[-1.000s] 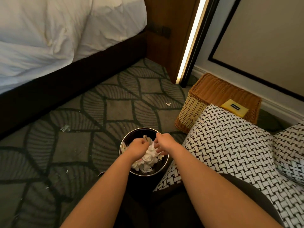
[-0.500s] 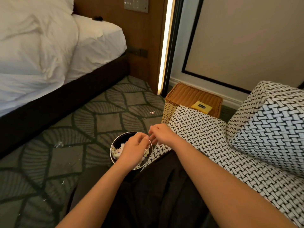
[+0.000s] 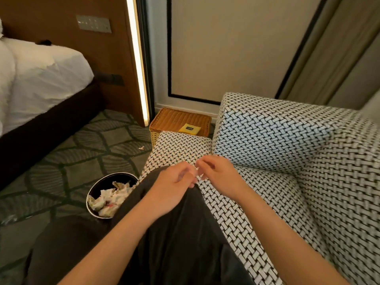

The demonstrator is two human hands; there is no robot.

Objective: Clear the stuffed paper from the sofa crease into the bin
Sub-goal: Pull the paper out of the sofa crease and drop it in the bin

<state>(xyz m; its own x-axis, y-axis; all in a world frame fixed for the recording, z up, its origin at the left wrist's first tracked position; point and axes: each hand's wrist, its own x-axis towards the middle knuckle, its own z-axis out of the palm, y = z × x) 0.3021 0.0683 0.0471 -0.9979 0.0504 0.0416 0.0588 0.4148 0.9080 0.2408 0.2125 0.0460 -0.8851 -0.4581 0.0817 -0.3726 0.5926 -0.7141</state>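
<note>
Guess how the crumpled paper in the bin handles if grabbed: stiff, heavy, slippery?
Probably soft: the crumpled paper sits in loose, irregular folds. Likely very light, heaped near the rim of the bin without packing down. Creased surfaces should grip easily, though wads may come apart.

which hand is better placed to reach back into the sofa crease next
Right, probably. The right hand hovers over the black-and-white woven sofa seat, nearer the crease below the back cushion. The left hand sits over the dark-clothed lap, on the side of the round black bin.

Patterned carpet point(image 3: 86, 153) carries bin point(image 3: 96, 186), wicker basket point(image 3: 174, 120), paper scrap point(image 3: 141, 148).
</note>
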